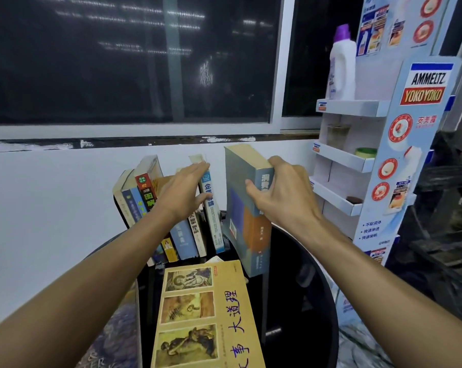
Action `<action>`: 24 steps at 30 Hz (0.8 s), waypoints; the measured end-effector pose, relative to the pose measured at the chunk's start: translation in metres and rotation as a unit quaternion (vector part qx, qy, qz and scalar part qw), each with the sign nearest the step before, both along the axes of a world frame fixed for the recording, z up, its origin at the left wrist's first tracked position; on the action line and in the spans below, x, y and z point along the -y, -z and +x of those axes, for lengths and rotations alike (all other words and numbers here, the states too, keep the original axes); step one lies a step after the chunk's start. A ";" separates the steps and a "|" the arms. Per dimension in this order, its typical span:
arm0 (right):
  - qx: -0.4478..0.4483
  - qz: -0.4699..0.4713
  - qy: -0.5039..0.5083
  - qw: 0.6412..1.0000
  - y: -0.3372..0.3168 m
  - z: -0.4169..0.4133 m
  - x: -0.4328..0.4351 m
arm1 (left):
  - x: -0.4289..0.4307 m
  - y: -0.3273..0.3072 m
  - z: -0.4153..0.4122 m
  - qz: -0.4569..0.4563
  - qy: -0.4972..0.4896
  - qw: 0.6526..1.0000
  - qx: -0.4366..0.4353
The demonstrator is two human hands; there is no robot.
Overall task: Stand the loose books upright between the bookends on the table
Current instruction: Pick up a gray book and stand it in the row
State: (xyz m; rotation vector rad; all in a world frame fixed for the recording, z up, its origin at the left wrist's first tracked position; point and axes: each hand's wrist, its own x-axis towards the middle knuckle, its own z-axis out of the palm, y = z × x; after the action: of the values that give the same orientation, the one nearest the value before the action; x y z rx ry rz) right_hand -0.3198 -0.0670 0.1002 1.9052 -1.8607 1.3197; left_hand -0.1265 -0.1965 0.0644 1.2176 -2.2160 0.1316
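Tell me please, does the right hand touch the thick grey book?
Touching. The head view shows the right hand gripping the thick grey book, thumb and fingers wrapped round its upper spine.

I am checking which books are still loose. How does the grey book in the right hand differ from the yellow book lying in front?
Pose: the grey book stands nearly upright; the yellow book lies flat on the table, cover up. Hold: the right hand grips the grey book's top; no hand touches the yellow book. Cover: the grey book has blue and orange blocks; the yellow book shows three pictures. Both carry Chinese characters.
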 end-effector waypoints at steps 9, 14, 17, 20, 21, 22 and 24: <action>0.001 0.000 -0.005 1.000 0.005 0.008 0.052 | 0.004 -0.001 0.009 -0.013 0.012 1.000 -0.013; 0.007 0.004 -0.013 1.000 0.009 0.016 0.076 | 0.003 -0.002 0.008 -0.020 0.016 1.000 -0.017; 0.020 0.007 0.001 1.000 0.015 0.021 0.090 | 0.004 0.000 0.008 -0.015 0.016 0.999 -0.030; 0.033 0.013 0.001 0.999 0.023 0.025 0.099 | 0.007 0.002 0.008 -0.013 0.016 0.999 -0.042; 0.033 0.013 0.002 0.999 0.025 0.027 0.102 | 0.008 0.002 0.009 -0.012 0.017 0.999 -0.045; 0.032 0.013 0.004 0.999 0.027 0.028 0.104 | 0.009 0.003 0.009 -0.009 0.017 0.999 -0.049; 0.034 0.015 0.008 0.999 0.029 0.028 0.107 | 0.011 0.003 0.010 -0.003 0.018 0.998 -0.057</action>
State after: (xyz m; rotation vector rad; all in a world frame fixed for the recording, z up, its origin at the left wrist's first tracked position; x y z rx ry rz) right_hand -0.2913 -0.1744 0.0708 1.8787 -1.9352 1.3761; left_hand -0.1170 -0.2070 0.0610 1.1517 -2.1361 0.0536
